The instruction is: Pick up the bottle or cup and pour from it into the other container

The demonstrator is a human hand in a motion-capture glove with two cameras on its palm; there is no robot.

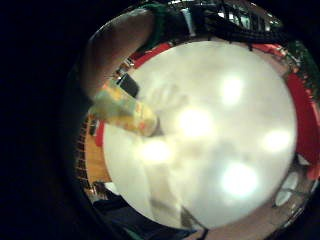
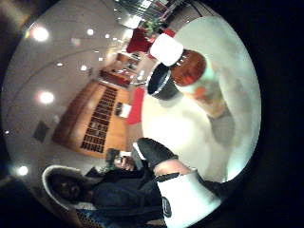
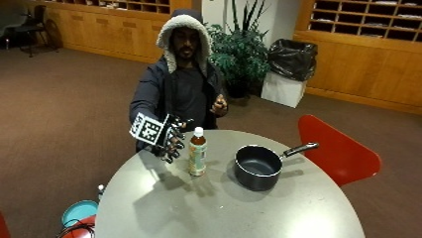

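One capped bottle (image 3: 197, 151) of brown drink and one black saucepan (image 3: 258, 167) stand upright on the round table (image 3: 198, 213), the gloved right hand (image 3: 169, 141) just beside the bottle w/ fingers spread apart, not touching.

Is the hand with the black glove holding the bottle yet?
No. The gloved right hand is open beside the bottle, holding nothing yet.

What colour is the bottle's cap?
White. The cap tops the bottle, clearest in the outside view.
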